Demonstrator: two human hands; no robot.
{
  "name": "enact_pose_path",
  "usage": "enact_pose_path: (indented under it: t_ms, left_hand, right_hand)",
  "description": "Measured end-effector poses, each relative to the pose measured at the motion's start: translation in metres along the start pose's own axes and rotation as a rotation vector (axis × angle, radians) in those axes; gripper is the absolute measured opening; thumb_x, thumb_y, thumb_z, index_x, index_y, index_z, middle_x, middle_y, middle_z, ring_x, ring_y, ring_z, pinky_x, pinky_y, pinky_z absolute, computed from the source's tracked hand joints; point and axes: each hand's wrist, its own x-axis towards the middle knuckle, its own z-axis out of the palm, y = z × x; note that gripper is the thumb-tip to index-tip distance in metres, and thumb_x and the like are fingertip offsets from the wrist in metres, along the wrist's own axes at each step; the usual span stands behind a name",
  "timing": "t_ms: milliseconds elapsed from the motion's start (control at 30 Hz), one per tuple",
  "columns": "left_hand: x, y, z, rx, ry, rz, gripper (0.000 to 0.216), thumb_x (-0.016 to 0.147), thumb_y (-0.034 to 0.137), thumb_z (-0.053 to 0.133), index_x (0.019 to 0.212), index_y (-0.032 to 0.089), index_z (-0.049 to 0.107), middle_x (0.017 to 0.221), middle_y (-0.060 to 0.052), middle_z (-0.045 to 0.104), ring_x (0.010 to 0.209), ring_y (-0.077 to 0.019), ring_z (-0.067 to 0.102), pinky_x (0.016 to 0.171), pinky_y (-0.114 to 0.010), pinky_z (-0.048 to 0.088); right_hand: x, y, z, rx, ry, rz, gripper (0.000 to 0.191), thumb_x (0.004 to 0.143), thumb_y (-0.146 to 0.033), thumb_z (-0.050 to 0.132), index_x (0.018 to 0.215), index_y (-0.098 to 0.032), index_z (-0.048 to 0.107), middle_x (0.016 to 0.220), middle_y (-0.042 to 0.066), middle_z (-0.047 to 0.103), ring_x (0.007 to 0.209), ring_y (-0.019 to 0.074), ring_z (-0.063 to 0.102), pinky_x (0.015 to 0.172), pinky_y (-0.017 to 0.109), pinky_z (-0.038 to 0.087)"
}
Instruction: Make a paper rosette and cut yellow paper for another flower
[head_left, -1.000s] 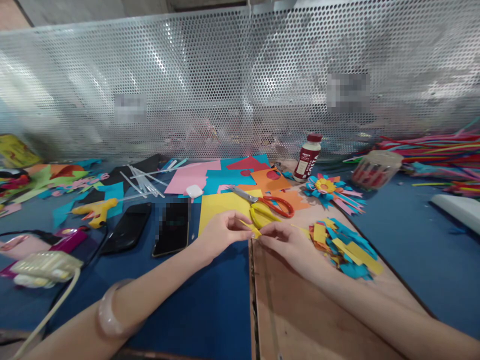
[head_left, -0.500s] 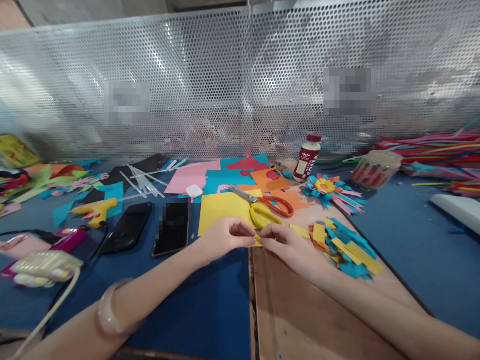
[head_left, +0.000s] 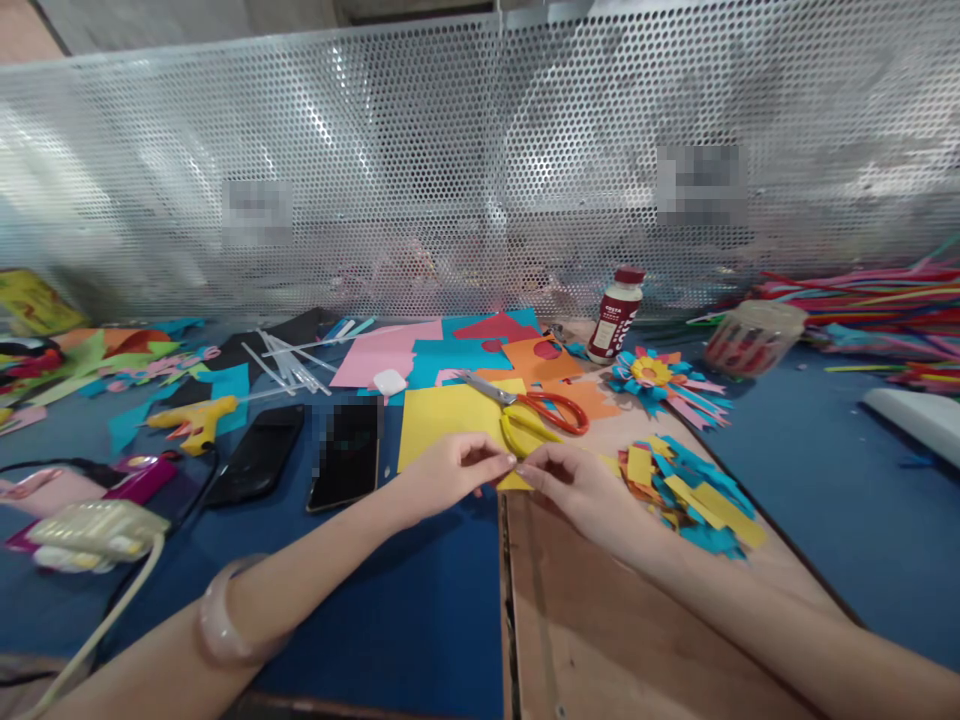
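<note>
My left hand [head_left: 448, 471] and my right hand [head_left: 576, 482] meet at the middle of the table, both pinching a small piece of yellow paper [head_left: 516, 479] between thumb and fingers. Just behind them lies a yellow paper sheet [head_left: 446, 413] with orange and yellow scissors [head_left: 534, 410] on top. A heap of cut yellow, blue and orange paper strips [head_left: 690, 493] sits right beside my right hand. A finished paper flower [head_left: 656, 378] lies farther back on the right.
Two dark phones [head_left: 343, 453] and a yellow glue gun [head_left: 192, 418] lie to the left on the blue mat. A red-capped bottle [head_left: 613, 315], a clear tub [head_left: 750, 337] and coloured sticks stand at the back right. A perforated metal screen [head_left: 480, 160] closes off the far side.
Both hands have shifted slightly while working the small yellow piece; the fingertips are now pressed closer together on it. Nothing else on the table has moved.
</note>
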Motion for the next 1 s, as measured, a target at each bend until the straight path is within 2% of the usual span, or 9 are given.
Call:
enact_pose_path:
  t_ms: [100,233,367,567,767,1000]
  left_hand:
    - [0.000,-0.001,-0.001,0.012,-0.005,0.028,0.025,0.078,0.038,0.062,0.087,0.014,0.062,0.079,-0.003,0.063,0.069,-0.0123,0.058,0.065,-0.024,0.047]
    - [0.000,-0.003,0.000,0.058,0.051,0.128,0.024,0.073,0.031,0.069,0.089,0.015,0.060,0.087,-0.005,0.066,0.081,-0.0159,0.061,0.076,-0.028,0.048]
    - [-0.002,-0.001,0.002,0.192,0.164,0.246,0.018,0.077,0.031,0.065,0.085,0.016,0.060,0.082,-0.004,0.066,0.077,-0.0156,0.062,0.074,-0.027,0.048]
    - [-0.004,0.004,0.001,0.236,0.267,0.256,0.014,0.080,0.031,0.061,0.086,0.018,0.064,0.086,-0.004,0.068,0.080,-0.0167,0.063,0.077,-0.027,0.048]
    - [-0.004,0.006,0.001,0.238,0.292,0.277,0.012,0.080,0.029,0.062,0.084,0.018,0.065,0.090,-0.005,0.069,0.082,-0.0176,0.063,0.076,-0.027,0.049]
    - [-0.004,0.006,0.001,0.186,0.253,0.338,0.008,0.080,0.026,0.061,0.080,0.018,0.063,0.095,-0.006,0.066,0.091,-0.0179,0.062,0.079,-0.027,0.049]
  right_hand:
    - [0.001,0.002,0.000,0.035,0.034,0.019,0.028,0.083,-0.043,0.053,0.071,-0.018,0.057,0.055,-0.004,0.046,0.049,0.0101,0.039,0.046,0.024,0.028]
    - [0.001,0.004,0.000,0.071,0.123,-0.020,0.026,0.084,-0.042,0.052,0.075,-0.018,0.057,0.065,-0.001,0.055,0.057,0.0120,0.047,0.052,0.025,0.035]
    - [0.001,0.004,0.002,0.102,0.163,-0.026,0.026,0.085,-0.043,0.051,0.081,-0.019,0.058,0.072,0.001,0.060,0.067,0.0151,0.054,0.062,0.027,0.041]
    - [0.001,0.004,0.003,0.077,0.169,-0.122,0.023,0.084,-0.042,0.054,0.085,-0.019,0.059,0.076,0.000,0.060,0.071,0.0145,0.054,0.065,0.026,0.043]
    - [0.000,0.003,0.002,0.040,0.206,-0.186,0.020,0.084,-0.038,0.056,0.092,-0.021,0.060,0.080,0.001,0.062,0.073,0.0149,0.056,0.065,0.027,0.044]
    - [-0.002,0.002,0.000,-0.001,0.219,-0.218,0.016,0.085,-0.032,0.056,0.095,-0.021,0.060,0.085,0.003,0.065,0.077,0.0163,0.059,0.069,0.028,0.047]
